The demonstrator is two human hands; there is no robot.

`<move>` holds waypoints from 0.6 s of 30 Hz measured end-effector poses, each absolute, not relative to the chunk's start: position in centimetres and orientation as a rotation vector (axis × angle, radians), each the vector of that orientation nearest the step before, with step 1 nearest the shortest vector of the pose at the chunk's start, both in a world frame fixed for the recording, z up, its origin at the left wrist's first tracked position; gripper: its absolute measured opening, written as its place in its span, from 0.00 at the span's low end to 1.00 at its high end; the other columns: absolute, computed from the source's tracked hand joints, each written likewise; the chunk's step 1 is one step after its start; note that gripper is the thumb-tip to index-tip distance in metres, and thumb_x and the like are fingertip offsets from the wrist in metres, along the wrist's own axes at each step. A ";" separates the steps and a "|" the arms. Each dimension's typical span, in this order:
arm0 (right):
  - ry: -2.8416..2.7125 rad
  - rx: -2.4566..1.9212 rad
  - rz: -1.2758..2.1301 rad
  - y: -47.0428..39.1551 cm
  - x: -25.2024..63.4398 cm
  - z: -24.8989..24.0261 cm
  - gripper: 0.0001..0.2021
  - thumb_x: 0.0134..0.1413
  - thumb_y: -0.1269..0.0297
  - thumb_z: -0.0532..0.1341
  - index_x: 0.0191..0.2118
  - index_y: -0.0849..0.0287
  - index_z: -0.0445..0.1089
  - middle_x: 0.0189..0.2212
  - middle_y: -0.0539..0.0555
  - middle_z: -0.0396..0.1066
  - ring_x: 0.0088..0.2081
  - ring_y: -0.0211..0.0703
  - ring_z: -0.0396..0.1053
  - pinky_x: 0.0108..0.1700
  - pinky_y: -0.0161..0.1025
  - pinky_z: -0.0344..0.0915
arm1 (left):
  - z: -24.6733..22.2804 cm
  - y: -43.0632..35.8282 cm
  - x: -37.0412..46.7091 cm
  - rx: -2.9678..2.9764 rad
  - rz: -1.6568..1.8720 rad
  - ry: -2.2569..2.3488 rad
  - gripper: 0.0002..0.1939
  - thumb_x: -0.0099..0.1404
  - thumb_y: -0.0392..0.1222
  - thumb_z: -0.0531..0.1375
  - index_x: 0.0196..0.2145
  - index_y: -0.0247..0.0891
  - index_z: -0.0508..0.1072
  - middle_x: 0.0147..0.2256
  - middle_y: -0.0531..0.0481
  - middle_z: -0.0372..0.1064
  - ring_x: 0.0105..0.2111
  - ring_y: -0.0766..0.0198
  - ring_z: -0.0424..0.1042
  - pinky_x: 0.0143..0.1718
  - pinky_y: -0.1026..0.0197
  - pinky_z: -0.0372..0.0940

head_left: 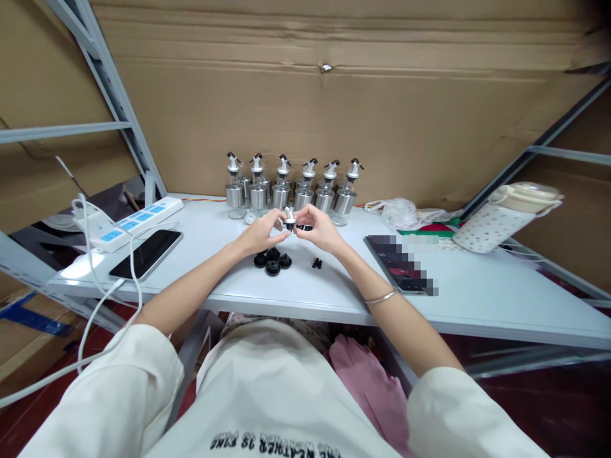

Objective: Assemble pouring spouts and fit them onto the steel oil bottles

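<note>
Between my two hands is a small white and black spout top, held above the table. My left hand pinches it from the left and my right hand from the right. Just below my left hand, several black round caps lie in a cluster. Some tiny black parts rest under my right hand, and more small black pieces show partly behind its fingers. Beyond the hands stand several glass and steel bottles with white and black spouts.
On the left are a power strip with white cables and a phone. To the right lie a dark tablet-like device, a plastic bag and a dotted white bottle. Cardboard backs the table.
</note>
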State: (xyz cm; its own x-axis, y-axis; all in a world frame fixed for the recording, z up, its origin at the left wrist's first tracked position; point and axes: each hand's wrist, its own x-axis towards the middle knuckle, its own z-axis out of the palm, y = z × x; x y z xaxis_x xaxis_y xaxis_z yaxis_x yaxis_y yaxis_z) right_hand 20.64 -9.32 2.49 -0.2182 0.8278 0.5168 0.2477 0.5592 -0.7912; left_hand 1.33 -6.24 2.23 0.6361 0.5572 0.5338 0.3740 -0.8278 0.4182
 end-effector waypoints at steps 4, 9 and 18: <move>-1.747 -0.933 0.745 -9.2 20.9 2.7 0.11 0.39 0.66 0.65 0.33 0.59 0.67 0.36 0.54 0.74 0.40 0.43 0.72 0.49 0.46 0.65 | 1.9 -6.0 1.3 2.577 1.031 0.678 0.15 0.64 0.47 0.55 0.46 0.38 0.61 0.42 0.47 0.66 0.40 0.64 0.69 0.44 0.60 0.64; -1.800 -1.026 0.650 -8.6 22.0 3.2 0.08 0.48 0.65 0.59 0.34 0.58 0.74 0.37 0.54 0.76 0.43 0.45 0.71 0.50 0.46 0.64 | 2.2 -6.1 1.3 2.685 1.003 0.592 0.16 0.66 0.44 0.53 0.51 0.40 0.63 0.45 0.46 0.62 0.42 0.65 0.67 0.47 0.61 0.63; -1.943 -1.947 0.218 -7.1 24.9 2.0 0.15 0.48 0.74 0.55 0.37 0.58 0.78 0.31 0.55 0.77 0.36 0.46 0.72 0.42 0.38 0.65 | 2.0 -5.4 1.1 2.810 0.907 0.721 0.14 0.64 0.43 0.53 0.47 0.40 0.66 0.40 0.47 0.57 0.39 0.64 0.65 0.45 0.60 0.63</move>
State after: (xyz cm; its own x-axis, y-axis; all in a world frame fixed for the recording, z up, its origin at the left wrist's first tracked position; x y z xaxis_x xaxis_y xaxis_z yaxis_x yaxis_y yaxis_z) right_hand 24.87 -7.13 1.98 0.0317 0.9873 0.1554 0.9285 0.0284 -0.3702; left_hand 1.14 -5.39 2.04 0.7100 0.4681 0.5261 0.4072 -0.8824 0.2357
